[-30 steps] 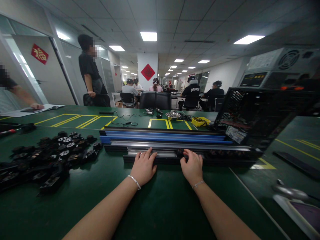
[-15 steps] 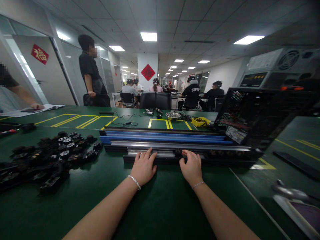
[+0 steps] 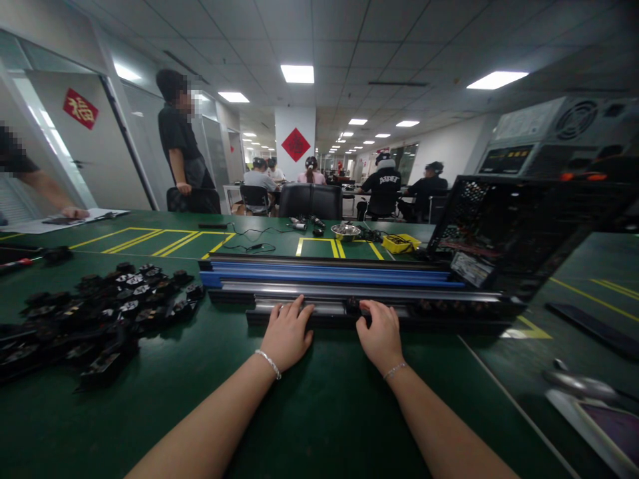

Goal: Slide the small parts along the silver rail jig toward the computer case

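A long black rail with a silvery channel [image 3: 329, 309] lies crosswise in front of me on the green table. Over its left part rests my left hand [image 3: 287, 336], fingers spread, fingertips on the channel. My right hand [image 3: 380, 332] is bent at the rail with thumb and forefinger against a small black part [image 3: 353, 305] in the channel; its fingertips are partly hidden. Farther right, several dark parts [image 3: 449, 307] sit in a row along the rail. Directly behind are a blue rail [image 3: 329, 275] and other long black rails.
Loose black parts [image 3: 134, 299] are heaped at the left. An open computer case [image 3: 519, 233] stands at the right behind the rails. A metal bowl [image 3: 345, 230] and a yellow tray [image 3: 400, 243] are farther back. A standing person [image 3: 182, 133] is beyond the table.
My right hand has slid slightly left along the rail, and the small black part has shifted left with it. My left hand has stayed in place.
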`<action>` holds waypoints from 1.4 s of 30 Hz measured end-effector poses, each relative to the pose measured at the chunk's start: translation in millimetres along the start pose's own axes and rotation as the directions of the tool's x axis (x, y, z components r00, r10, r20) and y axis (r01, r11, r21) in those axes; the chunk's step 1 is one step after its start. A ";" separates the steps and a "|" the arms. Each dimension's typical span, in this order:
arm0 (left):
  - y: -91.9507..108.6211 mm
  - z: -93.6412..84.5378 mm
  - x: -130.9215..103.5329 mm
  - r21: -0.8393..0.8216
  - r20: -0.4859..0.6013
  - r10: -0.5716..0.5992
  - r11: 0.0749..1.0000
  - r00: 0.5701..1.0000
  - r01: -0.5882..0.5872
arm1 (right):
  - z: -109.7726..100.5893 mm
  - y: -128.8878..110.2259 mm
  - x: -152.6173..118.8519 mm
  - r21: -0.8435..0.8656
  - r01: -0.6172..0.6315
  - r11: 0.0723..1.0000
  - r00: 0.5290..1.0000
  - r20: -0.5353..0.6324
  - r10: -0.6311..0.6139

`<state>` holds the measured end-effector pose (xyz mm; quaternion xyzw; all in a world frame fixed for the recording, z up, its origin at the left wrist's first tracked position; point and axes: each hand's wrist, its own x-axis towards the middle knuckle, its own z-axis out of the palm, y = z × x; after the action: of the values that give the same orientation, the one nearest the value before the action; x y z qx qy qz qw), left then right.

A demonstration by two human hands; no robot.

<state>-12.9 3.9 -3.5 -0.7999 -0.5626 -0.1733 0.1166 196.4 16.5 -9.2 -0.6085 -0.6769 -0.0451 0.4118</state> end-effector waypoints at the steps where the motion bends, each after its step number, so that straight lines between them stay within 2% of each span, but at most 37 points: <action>1: 0.2 -0.3 0.1 -0.001 0.000 0.000 1.000 1.000 0.000 | 0.2 0.0 -0.1 -0.002 0.008 1.000 1.000 0.003 -0.008; 42: 2.0 -2.6 -0.6 -0.010 0.012 -0.008 1.000 1.000 0.008 | -1.0 -12.0 -3.6 0.006 0.088 0.996 0.987 0.133 -0.088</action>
<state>-11.6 1.7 -1.4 -0.7992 -0.5656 -0.1718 0.1088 186.3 10.0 -5.5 -0.5796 -0.7290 -0.0227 0.3634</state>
